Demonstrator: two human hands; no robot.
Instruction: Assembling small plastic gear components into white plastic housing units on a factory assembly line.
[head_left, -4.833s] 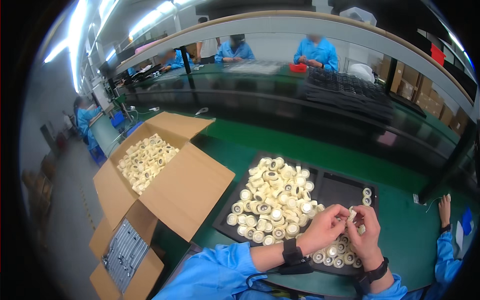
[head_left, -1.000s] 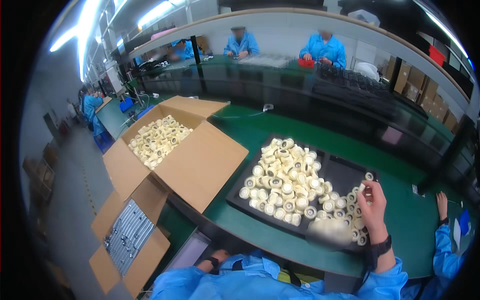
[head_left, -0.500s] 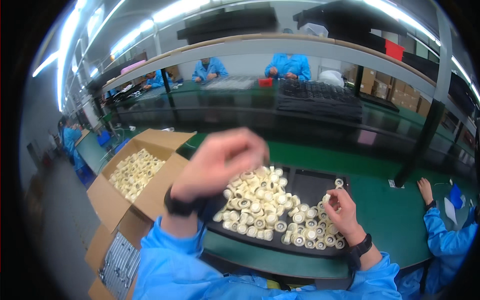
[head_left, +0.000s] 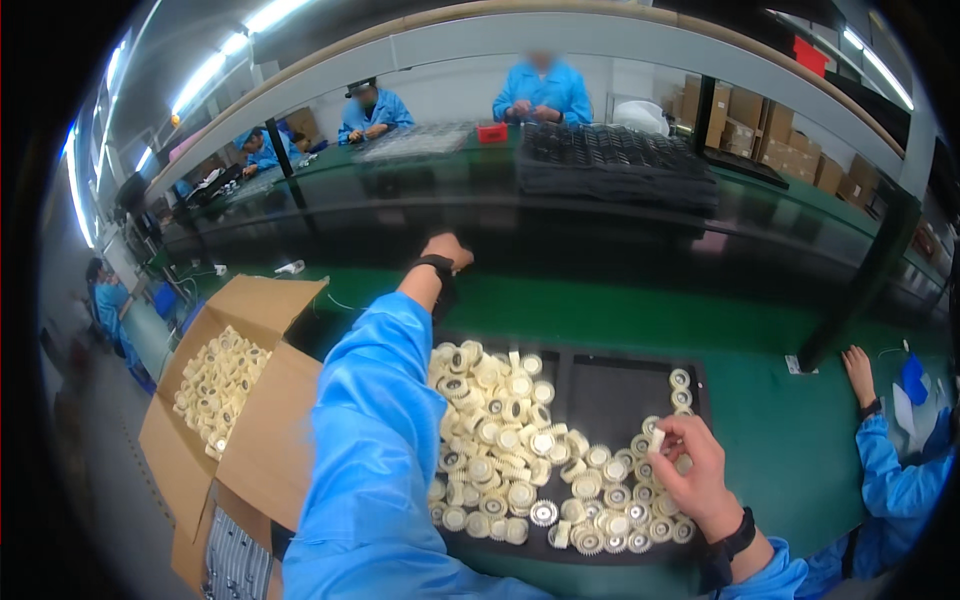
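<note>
A black tray (head_left: 600, 395) on the green bench holds a heap of cream plastic gears (head_left: 495, 440). My right hand (head_left: 690, 470) rests over the tray's right part, its fingers pinched on one small cream gear (head_left: 657, 440). Lines of gears lie flat beneath it. My left hand (head_left: 447, 250) is stretched far forward past the tray, above the green bench toward the dark lower shelf. Its fingers are curled, and I cannot see anything in them. A black band sits on each wrist.
An open cardboard box (head_left: 250, 400) with more cream gears (head_left: 215, 385) stands at the left. Another person's hand (head_left: 860, 370) lies on the bench at the right. A black post (head_left: 850, 300) rises beside the tray. Stacked black trays (head_left: 620, 160) and people in blue sit beyond.
My left arm has swung up from below the bench and reached forward past the tray. My right hand has stayed over the tray's right part with a gear.
</note>
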